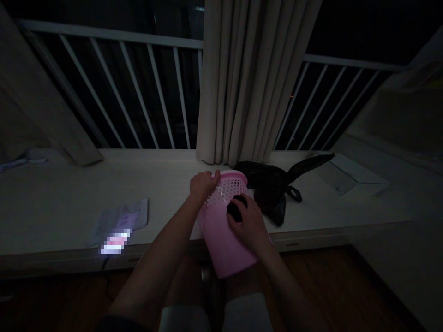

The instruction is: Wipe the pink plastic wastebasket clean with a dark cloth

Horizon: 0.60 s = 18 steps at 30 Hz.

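Note:
A pink wastebasket with a honeycomb band of holes near its top is tilted over my legs, its rim pointing away from me toward the ledge. My left hand is closed on the left side of that rim. Against the basket's side, my right hand curls its fingers around a black roundish bundle; in this dim light I cannot make out its kind. Just beyond, to the right, a crumpled black plastic bag lies on the ledge with its handles sticking up.
The pale window ledge runs across the view. Papers and a lit, blurred screen lie at its left front. A clear flat box sits at right. Curtains and a white railing stand behind.

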### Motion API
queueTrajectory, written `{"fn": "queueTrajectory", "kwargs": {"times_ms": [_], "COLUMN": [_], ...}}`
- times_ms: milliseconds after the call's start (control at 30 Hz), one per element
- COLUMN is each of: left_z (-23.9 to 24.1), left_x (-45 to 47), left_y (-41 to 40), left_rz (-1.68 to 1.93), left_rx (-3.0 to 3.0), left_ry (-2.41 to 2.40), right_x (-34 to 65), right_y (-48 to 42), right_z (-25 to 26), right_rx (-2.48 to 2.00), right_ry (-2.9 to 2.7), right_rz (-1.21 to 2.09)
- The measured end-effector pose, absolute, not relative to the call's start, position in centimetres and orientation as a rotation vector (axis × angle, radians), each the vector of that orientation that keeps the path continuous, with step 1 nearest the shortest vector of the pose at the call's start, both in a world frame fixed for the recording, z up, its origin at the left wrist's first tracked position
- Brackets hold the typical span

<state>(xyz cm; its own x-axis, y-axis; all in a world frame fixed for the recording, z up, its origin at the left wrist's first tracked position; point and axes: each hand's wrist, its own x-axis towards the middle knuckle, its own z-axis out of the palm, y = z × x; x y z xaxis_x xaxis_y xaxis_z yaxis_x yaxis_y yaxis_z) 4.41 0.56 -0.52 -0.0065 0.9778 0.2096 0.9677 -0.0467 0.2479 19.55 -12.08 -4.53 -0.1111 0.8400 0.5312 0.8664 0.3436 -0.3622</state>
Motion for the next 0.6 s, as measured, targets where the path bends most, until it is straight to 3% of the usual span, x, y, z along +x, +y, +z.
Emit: {"fn": "queueTrajectory", "kwargs": {"times_ms": [600], "left_z": [-0.4], "left_x": [5.9], "left_y": [1.4], "left_rz": [0.497], "left_rx": [2.233], "left_ry": [2.123], "right_x": [19.6], "right_y": [-12.0], "right_z": [-5.1], "right_rx": [-1.465], "right_ry": [-1.914], "right_rz": [-0.057]}}
